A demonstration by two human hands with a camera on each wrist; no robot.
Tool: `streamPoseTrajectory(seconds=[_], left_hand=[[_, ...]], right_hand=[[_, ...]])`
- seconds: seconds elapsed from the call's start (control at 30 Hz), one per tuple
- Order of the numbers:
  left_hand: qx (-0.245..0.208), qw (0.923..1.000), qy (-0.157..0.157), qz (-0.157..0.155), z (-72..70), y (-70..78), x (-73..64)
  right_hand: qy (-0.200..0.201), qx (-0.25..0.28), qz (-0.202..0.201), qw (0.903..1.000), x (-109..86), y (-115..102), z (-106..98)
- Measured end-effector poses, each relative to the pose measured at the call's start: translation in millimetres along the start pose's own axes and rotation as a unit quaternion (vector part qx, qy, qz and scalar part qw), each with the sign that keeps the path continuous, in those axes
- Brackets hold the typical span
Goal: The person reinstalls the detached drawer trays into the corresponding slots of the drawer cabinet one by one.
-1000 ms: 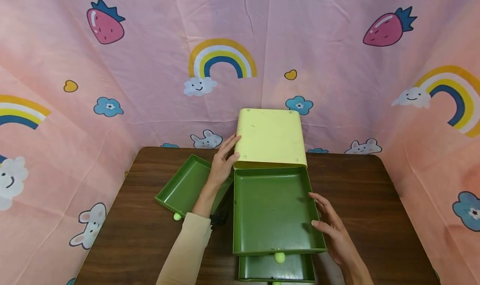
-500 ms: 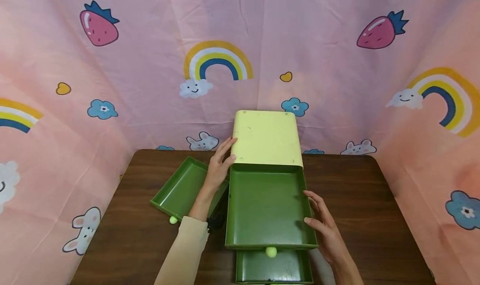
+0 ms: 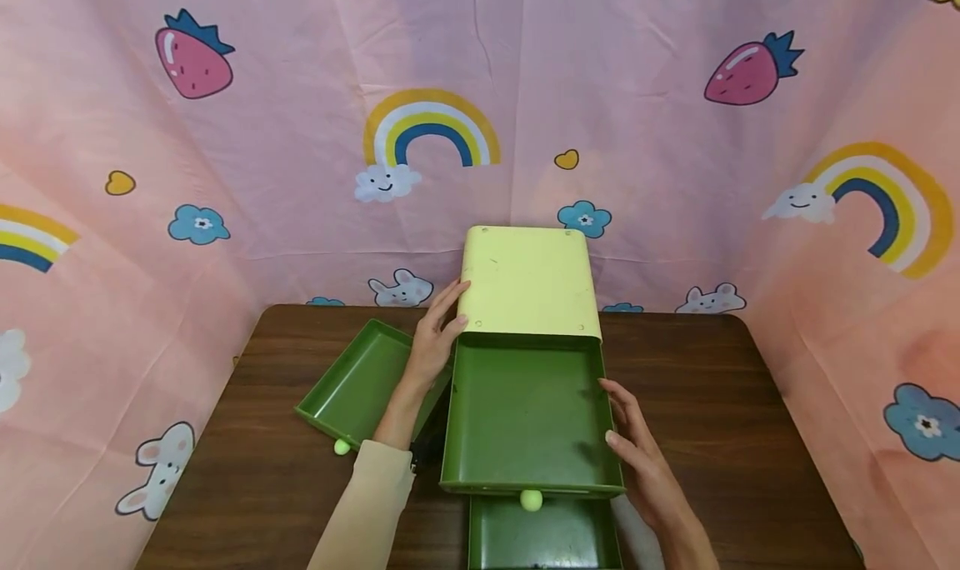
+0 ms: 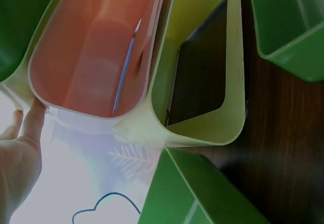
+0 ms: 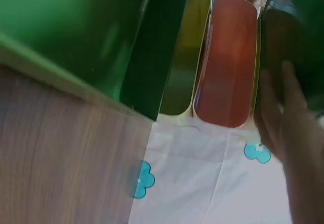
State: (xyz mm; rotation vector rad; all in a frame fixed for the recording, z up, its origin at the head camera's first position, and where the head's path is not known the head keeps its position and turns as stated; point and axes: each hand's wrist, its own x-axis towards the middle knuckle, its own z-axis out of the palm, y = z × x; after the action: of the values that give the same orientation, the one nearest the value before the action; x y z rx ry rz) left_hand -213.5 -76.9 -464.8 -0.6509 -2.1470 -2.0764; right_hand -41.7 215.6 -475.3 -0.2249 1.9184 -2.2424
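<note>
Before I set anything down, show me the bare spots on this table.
Bare: the table right of the right hand, and its left strip outside the loose drawer. Crowded: the middle, where cabinet, upper drawer, lower drawer and left hand bunch together.

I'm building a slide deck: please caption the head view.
Left hand against the side of a yellow cabinet, right hand beside the green drawer jutting from it.

The upper drawer covers the rear of the lower drawer. Left forearm obscures part of the side drawer. Right hand: blurred in the right wrist view.
</note>
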Motion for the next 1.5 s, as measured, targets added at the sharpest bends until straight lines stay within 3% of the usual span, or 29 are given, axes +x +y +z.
streamPoseTrajectory(seconds=[0.17,0.33,0.53,0.67,0.9,1.07,1.23,1.5], left_hand=[[-0.017,0.9998,0.004,-0.006,-1.3,-1.1,-1.0],[-0.018,0.9998,0.002,-0.005,-1.7,-0.9,0.4],[-0.016,0.9999,0.003,-0.003,-1.2,0.8,2.5],[-0.02,0.9998,0.003,-0.001,0.1,0.7,3.2],[-0.025,0.9996,0.009,0.006,4.7,0.6,3.5],[-0.012,0.9998,0.014,0.01,6.3,-1.0,1.3],[-0.016,0.9995,0.025,0.01,5.9,-3.6,-0.1],[-0.017,0.9995,0.022,0.012,7.7,-5.1,1.0]], right_hand=[[-0.073,0.036,-0.02,0.9964,1.6,2.6,-6.4],[-0.113,0.075,-0.048,0.9895,3.8,4.1,-7.7],[-0.112,0.048,-0.068,0.9902,5.5,2.6,-8.1],[-0.106,0.043,-0.056,0.9919,6.1,2.0,-10.6],[-0.111,0.08,-0.038,0.9899,11.4,-0.5,-15.4],[-0.101,0.017,-0.034,0.9942,8.9,-0.9,-17.5],[-0.108,-0.048,-0.029,0.9926,8.0,0.5,-20.4],[-0.092,-0.076,-0.036,0.9922,10.4,1.9,-22.3]])
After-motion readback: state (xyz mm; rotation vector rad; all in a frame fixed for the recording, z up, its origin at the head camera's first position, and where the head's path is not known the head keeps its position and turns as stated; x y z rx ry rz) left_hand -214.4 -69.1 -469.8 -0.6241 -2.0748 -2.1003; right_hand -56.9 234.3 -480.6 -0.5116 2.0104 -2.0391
